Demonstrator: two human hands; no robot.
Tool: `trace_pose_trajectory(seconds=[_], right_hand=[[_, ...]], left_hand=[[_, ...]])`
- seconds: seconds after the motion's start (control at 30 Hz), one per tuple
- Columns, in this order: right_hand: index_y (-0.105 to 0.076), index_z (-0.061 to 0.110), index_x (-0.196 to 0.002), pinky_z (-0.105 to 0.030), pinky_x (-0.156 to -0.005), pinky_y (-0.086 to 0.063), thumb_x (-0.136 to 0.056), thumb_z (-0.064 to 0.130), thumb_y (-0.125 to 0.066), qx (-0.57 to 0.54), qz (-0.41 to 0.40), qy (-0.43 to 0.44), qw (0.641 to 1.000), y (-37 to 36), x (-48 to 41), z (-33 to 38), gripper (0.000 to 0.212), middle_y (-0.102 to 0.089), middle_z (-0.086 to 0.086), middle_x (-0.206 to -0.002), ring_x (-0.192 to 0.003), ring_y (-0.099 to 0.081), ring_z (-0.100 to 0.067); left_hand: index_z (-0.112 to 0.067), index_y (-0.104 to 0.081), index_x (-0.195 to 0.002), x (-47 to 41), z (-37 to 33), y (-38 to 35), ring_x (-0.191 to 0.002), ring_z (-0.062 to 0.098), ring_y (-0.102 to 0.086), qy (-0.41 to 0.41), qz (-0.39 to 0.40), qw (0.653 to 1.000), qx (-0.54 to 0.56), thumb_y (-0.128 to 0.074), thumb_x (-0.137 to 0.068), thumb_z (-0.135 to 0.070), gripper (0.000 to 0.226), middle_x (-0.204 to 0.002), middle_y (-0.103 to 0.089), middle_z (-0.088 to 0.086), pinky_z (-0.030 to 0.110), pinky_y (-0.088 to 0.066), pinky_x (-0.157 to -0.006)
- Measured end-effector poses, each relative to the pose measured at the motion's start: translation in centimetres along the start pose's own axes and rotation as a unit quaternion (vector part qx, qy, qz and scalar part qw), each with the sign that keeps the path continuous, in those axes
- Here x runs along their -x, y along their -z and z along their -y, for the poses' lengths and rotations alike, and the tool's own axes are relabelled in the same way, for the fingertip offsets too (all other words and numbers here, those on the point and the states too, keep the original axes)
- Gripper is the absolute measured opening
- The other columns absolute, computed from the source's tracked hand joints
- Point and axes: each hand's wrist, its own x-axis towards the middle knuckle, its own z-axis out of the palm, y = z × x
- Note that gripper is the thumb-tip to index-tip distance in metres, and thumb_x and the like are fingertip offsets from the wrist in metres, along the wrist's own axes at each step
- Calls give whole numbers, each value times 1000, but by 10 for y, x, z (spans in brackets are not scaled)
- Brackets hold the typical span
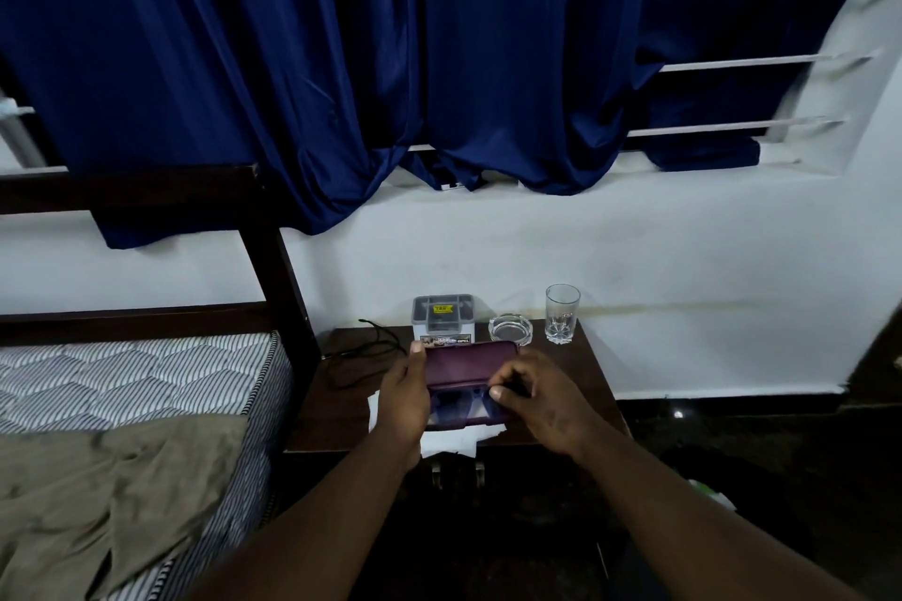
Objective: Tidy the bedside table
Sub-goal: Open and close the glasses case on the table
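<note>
A dark purple glasses case point(468, 364) stands open above the dark wooden bedside table point(581, 376), its lid tipped up toward the wall. My left hand point(402, 398) grips the case's left end, thumb on the lid's corner. My right hand point(534, 398) pinches a pair of glasses point(461, 408) lying in the case's lower half. White paper point(449, 442) lies under the case and hangs over the table's front edge.
At the table's back stand a grey-lidded plastic container point(443, 322), a glass ashtray point(510, 328) and an empty drinking glass point(562, 320). A black cable point(363, 351) loops at the left. A bed with a striped mattress point(136, 376) adjoins on the left; blue curtains point(390, 63) hang above.
</note>
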Motion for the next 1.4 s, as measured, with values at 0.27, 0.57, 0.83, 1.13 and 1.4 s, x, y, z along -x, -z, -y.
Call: trace_pose_trajectory(seconds=[0.27,0.57,0.83,1.13,1.4], right_hand=[[-70,9,-85,-26,-75,-45,-93,21,-68,-23,44,-47,998,4,-6,7,15,-64,9,-80,-75,-57,-3],[-71,24,-75,-40,-92,-54,-85,16,-75,2,54,-58,997,6,-11,13,14,-75,4,-85,-87,-70,-13],[-54,17,-115,-27,-79,-50,-83,24,-81,-208,-83,-128,966,6,5,21,43,-65,-4,-117,-107,-64,-16],[-59,15,-135,-45,-102,-55,-72,-6,-83,-328,23,-143,933,10,18,-6,71,-67,-13,-131,-117,-68,-32],[-69,13,-122,-25,-79,-61,-78,0,-80,-360,2,-129,924,-1,10,-14,47,-78,-8,-111,-104,-75,-21]], left_hand=[[-10,-75,-107,-2,-3,5,-107,38,-71,40,12,999,20,-50,-100,-53,50,-110,-77,19,54,-53,-102],[-19,-79,-91,-1,-10,1,-84,22,-77,49,41,997,40,-51,-100,-51,43,-100,-81,9,37,-60,-79],[-12,-72,-121,4,-23,2,-110,36,-71,109,67,989,74,-50,-100,-52,50,-117,-76,15,52,-55,-102],[-27,-85,-81,-6,-28,21,-83,26,-80,158,121,978,68,-47,-96,-50,47,-97,-82,9,34,-63,-63],[-23,-78,-95,-2,-33,32,-86,23,-78,137,131,982,29,-48,-96,-41,35,-101,-81,6,33,-61,-66]])
